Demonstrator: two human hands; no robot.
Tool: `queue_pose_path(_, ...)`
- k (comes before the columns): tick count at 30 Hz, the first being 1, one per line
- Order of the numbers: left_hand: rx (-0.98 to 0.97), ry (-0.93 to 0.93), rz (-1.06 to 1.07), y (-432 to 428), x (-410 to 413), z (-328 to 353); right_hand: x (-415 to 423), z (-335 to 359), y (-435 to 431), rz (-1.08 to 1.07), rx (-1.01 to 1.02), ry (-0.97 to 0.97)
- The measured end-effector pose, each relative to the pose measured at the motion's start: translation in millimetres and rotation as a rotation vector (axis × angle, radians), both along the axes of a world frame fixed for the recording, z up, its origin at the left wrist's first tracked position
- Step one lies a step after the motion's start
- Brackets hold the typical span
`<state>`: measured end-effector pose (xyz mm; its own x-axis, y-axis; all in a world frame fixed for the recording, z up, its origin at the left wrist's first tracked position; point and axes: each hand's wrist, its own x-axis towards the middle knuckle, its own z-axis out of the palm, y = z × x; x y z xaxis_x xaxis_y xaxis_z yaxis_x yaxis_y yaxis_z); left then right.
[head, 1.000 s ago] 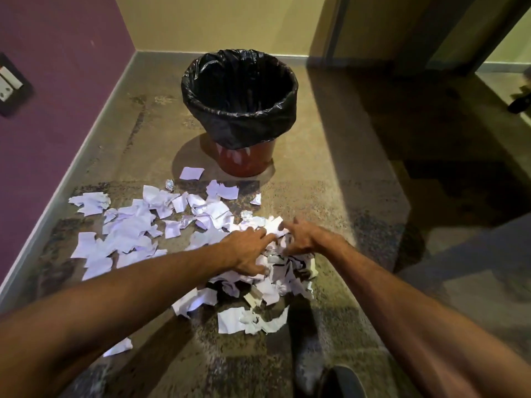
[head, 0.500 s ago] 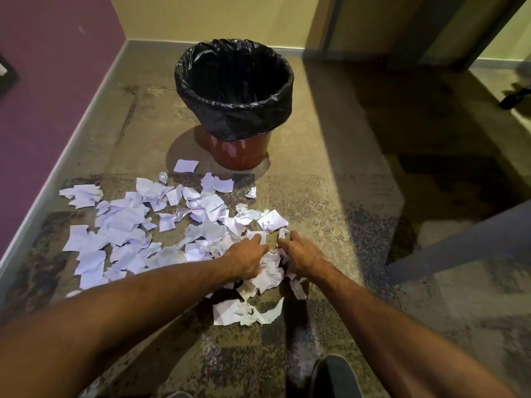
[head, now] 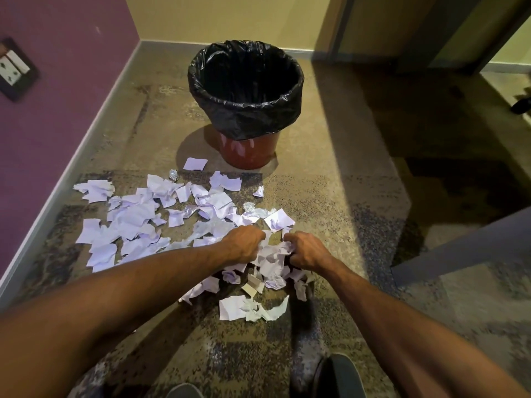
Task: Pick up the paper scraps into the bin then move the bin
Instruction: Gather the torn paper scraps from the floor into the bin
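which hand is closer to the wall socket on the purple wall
Left. The left hand grips the paper scraps well to the right of the wall socket. The right hand grips the same heap further right, so it is farther away.

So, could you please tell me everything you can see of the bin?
The bin is a round, tapered red tub, plastic by its look, standing upright on the floor near the corner. A black bag lines it, folded over the rim and draped down most of the outside. Its inside is dark.
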<state>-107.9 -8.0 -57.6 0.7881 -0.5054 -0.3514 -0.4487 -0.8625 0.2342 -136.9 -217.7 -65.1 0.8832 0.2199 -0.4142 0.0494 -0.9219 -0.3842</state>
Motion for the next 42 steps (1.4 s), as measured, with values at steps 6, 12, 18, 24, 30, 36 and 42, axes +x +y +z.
queue_pose_path(6,-0.009,0.038,-0.01,-1.3,-7.7,-11.5,6.7,6.7,14.2,0.08,-0.001,0.318)
queue_pose_path(12,0.093,0.075,-0.059,1.3,-15.7,-27.9,-15.3,-20.5,27.8,0.122,-0.06,0.03)
queue_pose_path(18,-0.016,0.044,-0.007,6.3,-13.4,-19.6,-14.7,-22.1,24.0,0.104,0.033,-0.066)
queue_pose_path(24,-0.14,0.041,0.102,10.9,9.4,11.1,12.9,2.1,10.6,0.034,0.144,-0.094)
queue_pose_path(30,-0.161,-0.103,0.172,14.9,48.8,79.9,58.4,68.4,1.0,-0.06,0.265,-0.13)
queue_pose_path(36,-0.289,-0.2,0.231,26.5,78.4,151.0,105.2,140.8,-2.1,-0.03,0.399,-0.118)
queue_pose_path(42,-0.412,-0.314,0.339,43.5,104.7,196.6,136.4,217.5,4.8,0.031,0.429,-0.204)
